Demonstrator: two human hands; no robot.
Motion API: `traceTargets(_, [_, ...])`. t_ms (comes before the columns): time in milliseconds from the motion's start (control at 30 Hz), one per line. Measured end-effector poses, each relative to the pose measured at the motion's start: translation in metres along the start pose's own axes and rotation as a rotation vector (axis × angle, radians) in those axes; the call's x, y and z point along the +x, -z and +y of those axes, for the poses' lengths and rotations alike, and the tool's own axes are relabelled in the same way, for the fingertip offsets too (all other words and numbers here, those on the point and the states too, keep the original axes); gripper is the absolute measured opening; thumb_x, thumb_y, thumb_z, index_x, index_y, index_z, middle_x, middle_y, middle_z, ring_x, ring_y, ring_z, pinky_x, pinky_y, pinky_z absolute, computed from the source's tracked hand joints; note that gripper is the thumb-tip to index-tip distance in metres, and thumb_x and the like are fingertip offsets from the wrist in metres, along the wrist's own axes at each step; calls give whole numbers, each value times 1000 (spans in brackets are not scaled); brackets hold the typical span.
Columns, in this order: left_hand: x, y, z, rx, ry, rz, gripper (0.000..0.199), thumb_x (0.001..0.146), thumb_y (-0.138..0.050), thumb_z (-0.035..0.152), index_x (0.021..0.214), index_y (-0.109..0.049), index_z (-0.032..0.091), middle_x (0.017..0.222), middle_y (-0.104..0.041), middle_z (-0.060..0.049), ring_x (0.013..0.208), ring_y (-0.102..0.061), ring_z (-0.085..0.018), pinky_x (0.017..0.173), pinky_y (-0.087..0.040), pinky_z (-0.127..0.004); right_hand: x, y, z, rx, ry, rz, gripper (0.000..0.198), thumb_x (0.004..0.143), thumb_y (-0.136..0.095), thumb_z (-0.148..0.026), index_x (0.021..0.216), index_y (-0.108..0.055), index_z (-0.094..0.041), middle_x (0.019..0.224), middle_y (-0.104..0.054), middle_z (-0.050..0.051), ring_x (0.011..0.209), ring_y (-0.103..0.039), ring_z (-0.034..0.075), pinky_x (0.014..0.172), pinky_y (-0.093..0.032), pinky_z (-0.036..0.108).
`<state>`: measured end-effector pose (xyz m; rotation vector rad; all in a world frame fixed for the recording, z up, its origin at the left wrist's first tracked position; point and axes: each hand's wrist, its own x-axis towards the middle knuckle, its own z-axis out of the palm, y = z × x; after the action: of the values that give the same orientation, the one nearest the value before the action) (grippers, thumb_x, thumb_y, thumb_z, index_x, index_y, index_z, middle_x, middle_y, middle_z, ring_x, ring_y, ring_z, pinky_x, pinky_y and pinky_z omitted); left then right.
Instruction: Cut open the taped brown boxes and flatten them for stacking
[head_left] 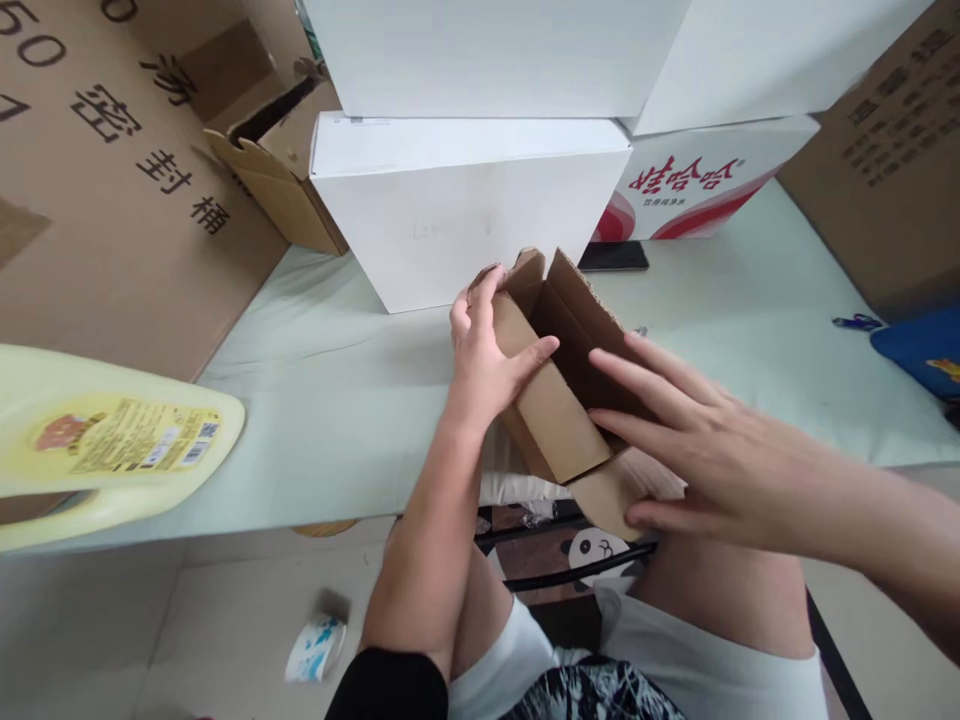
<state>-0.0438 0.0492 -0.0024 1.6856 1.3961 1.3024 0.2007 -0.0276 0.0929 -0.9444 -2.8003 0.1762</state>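
Note:
A small brown cardboard box (549,415) is tilted above my lap at the table's front edge, its open top showing a dark inside. My left hand (486,350) grips its left side, the thumb lying over the near rim and the fingers reaching around the far left end. Over the right part of the box my right hand (682,440) is spread, fingers stretched out across the opening. Its thumb lies at the near flap (604,495). Whether the right fingertips press on the cardboard I cannot tell. The bottom of the box is hidden.
White boxes (480,215) are stacked at the back of the pale green tabletop (337,400), beside a red-and-white carton (697,185). A black phone (615,256) lies before them. A yellow jug (120,440) is at left, large cartons (97,200) behind it, and a paper cup (315,648) on the floor.

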Motion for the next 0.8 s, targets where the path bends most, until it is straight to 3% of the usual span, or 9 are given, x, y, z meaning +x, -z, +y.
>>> traceTargets(67, [1, -2, -2, 19, -28, 13, 87, 84, -85, 44, 155, -36, 39, 163, -35, -12, 157, -34, -36, 129, -31, -56, -11, -7, -4, 81, -118, 113, 53, 90, -74, -37, 139, -59, -22, 175, -25, 17, 153, -41, 47, 109, -56, 63])
traceTargets(133, [2, -4, -3, 30, -68, 34, 83, 87, -83, 35, 155, -34, 38, 163, -37, -12, 157, -35, -35, 130, -31, -55, -13, -14, -2, 216, -160, 171, 57, 95, -68, -34, 147, -50, -21, 165, -42, 21, 141, -59, 37, 100, -64, 50])
traceTargets(200, [2, -8, -5, 9, -97, 64, 89, 88, -81, 30, 157, -26, 38, 162, -37, -12, 156, -37, -33, 129, -33, -55, -10, -22, 3, 322, -59, 141, 59, 95, -66, -34, 148, -47, -18, 147, -63, 20, 132, -66, 31, 97, -65, 43])
traceTargets(300, [3, -10, -9, -65, -79, 121, 101, 88, -80, 29, 160, -10, 39, 156, -42, -14, 147, -49, -30, 123, -42, -53, 1, -31, 12, 359, 148, 158, 41, 94, -61, -33, 132, -60, -18, 133, -73, 16, 129, -68, 30, 109, -58, 48])
traceTargets(367, [4, -9, -12, -64, -58, 132, 91, 87, -80, 30, 157, -23, 36, 147, -49, -13, 139, -55, -29, 119, -45, -51, 8, -36, 16, 377, 184, 294, 29, 95, -56, -34, 119, -65, -19, 120, -77, 14, 114, -74, 28, 104, -59, 48])
traceTargets(433, [4, -6, -13, -6, -64, 121, 64, 88, -78, 29, 143, -46, 31, 138, -55, -10, 135, -58, -28, 119, -46, -49, 14, -40, 17, 417, 105, 425, 19, 98, -53, -33, 109, -65, -21, 95, -78, 9, 83, -75, 21, 78, -63, 37])
traceTargets(533, [4, -3, -11, 67, -105, 103, 34, 89, -69, 24, 123, -63, 28, 132, -59, -8, 134, -57, -27, 120, -45, -46, 23, -48, 20, 452, -72, 584, 13, 103, -56, -32, 95, -62, -24, 69, -69, 0, 56, -62, 14, 52, -48, 29])
traceTargets(667, [3, -4, -5, 86, -114, 53, 26, 93, -61, 29, 117, -69, 29, 134, -59, -8, 137, -55, -27, 120, -46, -47, 26, -55, 30, 451, -83, 645, 8, 101, -63, -28, 93, -62, -24, 79, -73, 1, 73, -70, 17, 70, -54, 32])
traceTargets(800, [4, -8, -4, 96, -109, 2, 25, 97, -56, 37, 118, -69, 31, 142, -58, -7, 144, -51, -28, 124, -42, -48, 15, -54, 48, 603, 26, 386, 15, 96, -70, -38, 103, -67, -25, 100, -77, 6, 110, -72, 25, 98, -56, 42])
